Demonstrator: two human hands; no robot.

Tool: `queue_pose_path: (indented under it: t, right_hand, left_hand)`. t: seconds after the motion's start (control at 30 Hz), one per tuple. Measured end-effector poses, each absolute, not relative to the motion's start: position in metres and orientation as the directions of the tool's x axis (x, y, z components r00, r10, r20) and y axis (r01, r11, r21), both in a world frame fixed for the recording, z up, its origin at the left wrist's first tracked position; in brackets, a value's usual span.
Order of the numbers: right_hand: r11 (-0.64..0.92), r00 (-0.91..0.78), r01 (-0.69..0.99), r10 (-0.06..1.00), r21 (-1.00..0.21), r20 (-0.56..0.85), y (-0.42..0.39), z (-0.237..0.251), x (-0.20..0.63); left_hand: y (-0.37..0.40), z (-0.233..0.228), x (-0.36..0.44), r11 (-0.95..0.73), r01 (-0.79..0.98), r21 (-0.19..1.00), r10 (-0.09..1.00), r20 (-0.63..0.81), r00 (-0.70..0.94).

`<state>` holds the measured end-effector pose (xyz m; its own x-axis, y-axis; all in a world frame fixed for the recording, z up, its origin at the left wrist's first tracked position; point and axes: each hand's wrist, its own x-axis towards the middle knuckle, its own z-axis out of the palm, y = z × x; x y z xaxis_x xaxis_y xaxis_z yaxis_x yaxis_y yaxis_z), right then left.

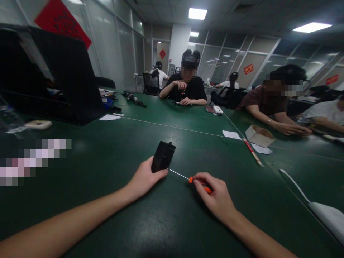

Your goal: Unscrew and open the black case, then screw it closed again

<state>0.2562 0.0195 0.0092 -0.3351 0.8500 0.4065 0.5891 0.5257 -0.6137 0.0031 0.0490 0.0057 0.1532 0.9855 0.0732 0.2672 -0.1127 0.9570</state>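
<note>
My left hand (146, 178) is closed around the lower part of a black rectangular box (162, 154), held tilted over the green table, with a small tab at its top edge. In my right hand (212, 193) is a screwdriver (191, 180) with an orange and black handle, gripped between thumb and fingers. Its thin metal shaft points left, and the tip reaches the lower right edge of the box, near my left thumb. Whether the tip sits in a screw is too small to tell.
The green table (107, 150) bears a large black case (67, 75) at left, a small open box (259, 136) and a red-and-white stick (252, 152) at right. A white object with a cord (326, 218) lies at the right edge. A co-worker (188, 82) sits opposite; others sit right.
</note>
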Motion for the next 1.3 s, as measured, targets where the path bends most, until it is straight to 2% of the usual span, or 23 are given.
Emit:
queue_pose_path:
  t: [0.1,0.17,0.3,0.57,0.67,0.8,0.9,1.0,1.17,1.3]
  right_hand:
    - [0.515,-0.296,0.598,0.854,-0.614,0.428,0.015,0.008,0.257]
    - [0.452,-0.201,0.599,0.884,-0.661,0.422,0.012,0.007,0.256]
    - [0.282,-0.047,0.569,0.949,-0.773,0.312,0.011,0.006,0.253]
    - [0.221,-0.151,0.575,0.975,-0.788,0.163,0.014,0.014,0.251]
    - [0.220,-0.141,0.560,0.975,-0.799,0.170,0.016,0.013,0.251]
    - [0.224,-0.045,0.530,0.970,-0.818,0.237,0.016,0.011,0.252]
    - [0.311,-0.137,0.572,0.949,-0.759,0.285,0.012,0.012,0.251]
    - [0.367,-0.280,0.605,0.929,-0.707,0.243,0.005,0.014,0.247]
    - [0.223,-0.282,0.528,0.956,-0.820,0.078,-0.007,0.016,0.239]
    - [0.212,-0.241,0.492,0.965,-0.844,0.102,-0.012,0.014,0.236]
  left_hand:
    - [0.049,0.006,0.003,-0.130,0.306,0.943,0.983,0.083,0.164]
    - [0.049,0.006,0.002,-0.134,0.305,0.943,0.983,0.087,0.164]
    - [0.048,0.007,0.003,-0.119,0.262,0.958,0.984,0.077,0.162]
    - [0.048,0.007,0.002,-0.112,0.246,0.963,0.982,0.069,0.175]
    - [0.048,0.007,0.002,-0.117,0.262,0.958,0.982,0.072,0.176]
    - [0.048,0.008,0.002,-0.148,0.309,0.940,0.979,0.095,0.180]
    - [0.047,0.009,0.002,-0.153,0.343,0.927,0.980,0.099,0.170]
    - [0.047,0.010,0.003,-0.140,0.353,0.925,0.983,0.087,0.162]
    - [0.044,0.010,0.003,-0.173,0.387,0.906,0.977,0.110,0.180]
    - [0.042,0.011,0.004,-0.185,0.414,0.891,0.977,0.123,0.173]
